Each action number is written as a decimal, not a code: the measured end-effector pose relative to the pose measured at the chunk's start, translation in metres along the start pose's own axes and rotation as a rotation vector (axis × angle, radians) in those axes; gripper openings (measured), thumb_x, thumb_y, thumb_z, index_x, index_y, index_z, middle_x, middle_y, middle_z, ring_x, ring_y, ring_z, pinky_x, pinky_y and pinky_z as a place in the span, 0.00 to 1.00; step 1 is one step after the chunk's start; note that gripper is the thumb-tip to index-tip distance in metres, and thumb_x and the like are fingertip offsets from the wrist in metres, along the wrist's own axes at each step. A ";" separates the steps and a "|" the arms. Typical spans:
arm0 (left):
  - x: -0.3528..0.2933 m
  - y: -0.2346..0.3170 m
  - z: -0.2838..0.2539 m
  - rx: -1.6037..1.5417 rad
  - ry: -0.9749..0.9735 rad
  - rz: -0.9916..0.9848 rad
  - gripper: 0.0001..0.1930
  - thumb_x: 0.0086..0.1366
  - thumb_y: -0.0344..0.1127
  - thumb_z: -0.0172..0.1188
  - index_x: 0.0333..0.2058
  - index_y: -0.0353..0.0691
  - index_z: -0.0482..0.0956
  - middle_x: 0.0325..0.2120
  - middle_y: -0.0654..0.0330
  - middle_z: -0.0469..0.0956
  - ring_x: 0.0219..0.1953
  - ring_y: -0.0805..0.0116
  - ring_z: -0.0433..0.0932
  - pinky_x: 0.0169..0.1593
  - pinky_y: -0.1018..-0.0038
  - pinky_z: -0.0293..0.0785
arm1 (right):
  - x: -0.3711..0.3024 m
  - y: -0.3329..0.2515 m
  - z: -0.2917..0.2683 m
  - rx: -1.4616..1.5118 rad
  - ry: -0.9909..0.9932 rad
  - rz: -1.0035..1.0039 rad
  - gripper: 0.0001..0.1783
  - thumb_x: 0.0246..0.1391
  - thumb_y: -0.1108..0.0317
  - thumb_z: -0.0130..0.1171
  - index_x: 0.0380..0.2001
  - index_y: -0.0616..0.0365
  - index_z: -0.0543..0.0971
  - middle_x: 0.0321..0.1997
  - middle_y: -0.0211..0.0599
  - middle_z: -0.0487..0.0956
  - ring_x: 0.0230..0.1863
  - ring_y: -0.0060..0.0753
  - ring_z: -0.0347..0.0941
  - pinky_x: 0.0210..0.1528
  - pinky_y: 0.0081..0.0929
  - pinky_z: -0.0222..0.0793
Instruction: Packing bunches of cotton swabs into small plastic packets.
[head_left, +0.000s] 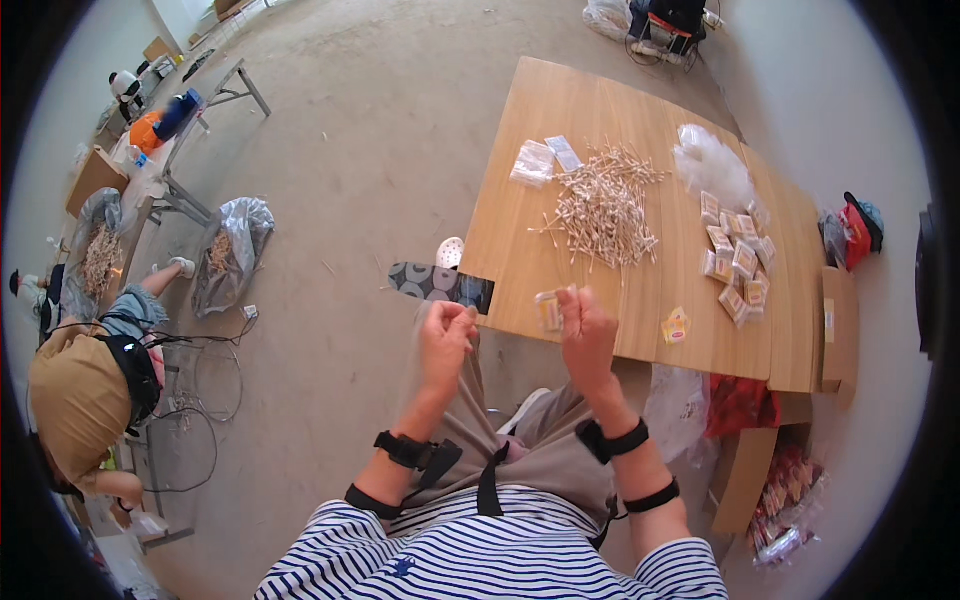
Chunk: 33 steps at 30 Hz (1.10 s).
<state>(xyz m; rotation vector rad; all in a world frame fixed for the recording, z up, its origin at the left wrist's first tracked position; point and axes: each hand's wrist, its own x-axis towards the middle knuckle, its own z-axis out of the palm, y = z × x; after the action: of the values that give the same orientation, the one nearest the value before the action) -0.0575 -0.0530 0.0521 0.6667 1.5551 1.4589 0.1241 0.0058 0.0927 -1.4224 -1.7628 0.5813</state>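
Here, right hand [590, 335] raised, pinching packet [547, 311]

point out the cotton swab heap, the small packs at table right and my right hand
Cotton swab heap [606, 208], head view: middle of the heap.
Small packs [744, 261], head view: a pack mid-cluster.
Right hand [588, 332], head view: middle of the hand.

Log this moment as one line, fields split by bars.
left hand: curled, contents unclear | right hand: pinching small packet | table: loose swab pile, packs to its right
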 end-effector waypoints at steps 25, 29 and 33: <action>-0.021 0.019 0.038 -0.336 -0.531 -0.196 0.11 0.66 0.28 0.61 0.45 0.34 0.72 0.38 0.57 0.81 0.34 0.74 0.81 0.37 0.77 0.82 | -0.010 0.022 -0.014 0.893 -0.181 0.457 0.21 0.71 0.52 0.50 0.27 0.53 0.74 0.22 0.17 0.69 0.22 0.08 0.60 0.22 0.16 0.55; -0.020 0.022 0.030 -0.251 -0.516 -0.041 0.10 0.64 0.25 0.62 0.43 0.36 0.73 0.35 0.59 0.82 0.33 0.73 0.80 0.35 0.74 0.81 | -0.015 0.026 -0.027 0.799 -0.253 0.398 0.17 0.69 0.56 0.55 0.28 0.55 0.73 0.22 0.16 0.68 0.23 0.07 0.59 0.23 0.13 0.53; -0.023 0.032 0.030 -0.238 -0.487 -0.020 0.09 0.64 0.25 0.63 0.41 0.37 0.73 0.34 0.60 0.82 0.31 0.74 0.80 0.34 0.76 0.79 | -0.016 0.018 -0.033 0.810 -0.289 0.393 0.14 0.66 0.60 0.59 0.29 0.55 0.72 0.22 0.16 0.68 0.23 0.07 0.58 0.23 0.12 0.52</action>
<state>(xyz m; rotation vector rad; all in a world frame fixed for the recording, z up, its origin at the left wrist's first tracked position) -0.0264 -0.0525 0.0908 0.7897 0.9951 1.3162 0.1626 -0.0090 0.0938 -1.1134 -1.1923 1.5652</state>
